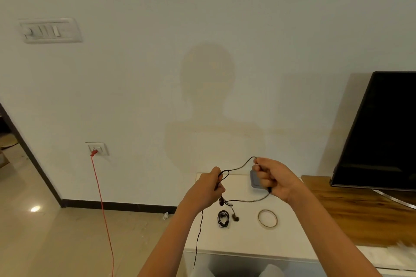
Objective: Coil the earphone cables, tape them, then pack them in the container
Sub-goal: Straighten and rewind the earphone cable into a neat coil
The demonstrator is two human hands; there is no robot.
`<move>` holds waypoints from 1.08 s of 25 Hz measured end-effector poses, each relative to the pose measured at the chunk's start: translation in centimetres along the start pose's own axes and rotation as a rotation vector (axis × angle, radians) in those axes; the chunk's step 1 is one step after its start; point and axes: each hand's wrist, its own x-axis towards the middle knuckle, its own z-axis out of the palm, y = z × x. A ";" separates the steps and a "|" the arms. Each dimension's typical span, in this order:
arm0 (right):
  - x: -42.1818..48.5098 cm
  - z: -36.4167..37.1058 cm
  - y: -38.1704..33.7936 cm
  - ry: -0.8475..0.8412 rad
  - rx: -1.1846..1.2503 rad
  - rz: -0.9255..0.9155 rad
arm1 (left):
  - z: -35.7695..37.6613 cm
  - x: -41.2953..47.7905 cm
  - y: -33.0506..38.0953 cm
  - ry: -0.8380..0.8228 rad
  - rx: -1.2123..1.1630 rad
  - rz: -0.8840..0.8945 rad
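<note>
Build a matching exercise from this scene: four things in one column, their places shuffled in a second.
Things:
1 tape roll
2 coiled earphone
3 red cord
4 loose cable

Places:
A plugged into the wall socket
B held between the left hand and right hand
C on the table, right of the coil
D on the table, left of the ring

Pairs: 1-C, 2-D, 3-A, 4-B
</note>
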 end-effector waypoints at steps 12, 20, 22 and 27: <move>-0.6 1.8 1.7 0.193 -0.498 -1.028 | 0.6 0.0 0.2 -0.028 0.343 0.003; 0.4 0.0 3.1 -0.034 -1.884 -0.628 | 0.8 0.2 -0.5 -0.057 0.323 -0.045; 0.3 -0.2 3.8 -0.021 -1.767 -0.547 | 0.7 0.0 -0.5 -0.032 0.164 -0.017; 0.6 0.1 5.5 0.014 -1.355 -0.545 | 0.7 -0.3 -0.3 0.068 -0.208 -0.057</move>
